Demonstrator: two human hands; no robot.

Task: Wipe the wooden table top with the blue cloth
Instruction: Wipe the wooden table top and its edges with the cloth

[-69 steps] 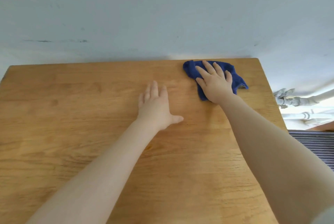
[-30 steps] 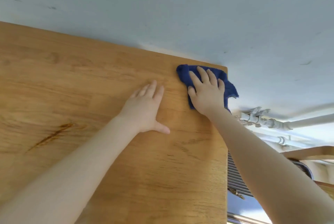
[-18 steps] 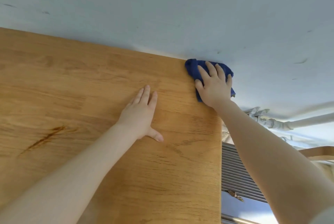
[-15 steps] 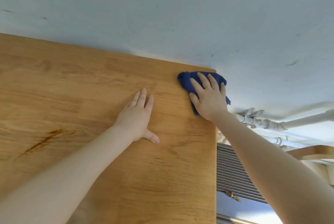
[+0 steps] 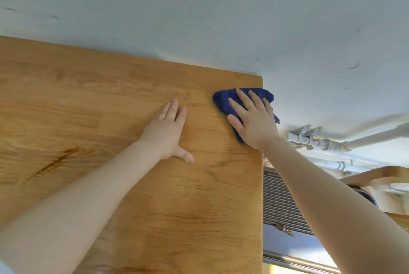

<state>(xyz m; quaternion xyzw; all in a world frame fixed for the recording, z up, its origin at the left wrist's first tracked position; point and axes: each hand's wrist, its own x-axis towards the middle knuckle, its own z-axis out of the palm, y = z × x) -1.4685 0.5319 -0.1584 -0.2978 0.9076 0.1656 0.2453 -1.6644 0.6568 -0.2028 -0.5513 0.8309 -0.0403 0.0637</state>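
Our right hand point(image 5: 254, 123) presses flat on the blue cloth point(image 5: 223, 102) at the table's point(image 5: 110, 96) far right corner, the cloth overhanging the right edge. Our left hand point(image 5: 168, 132) rests flat on the wood just left of it.

Bare forearms point(image 5: 99, 187), no sleeves

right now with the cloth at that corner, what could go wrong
The crumpled blue cloth under the right hand already hangs past the right edge of the wooden table top, so another outward stroke could drop it toward the white pipes. The dark streak near the left hand may get missed.
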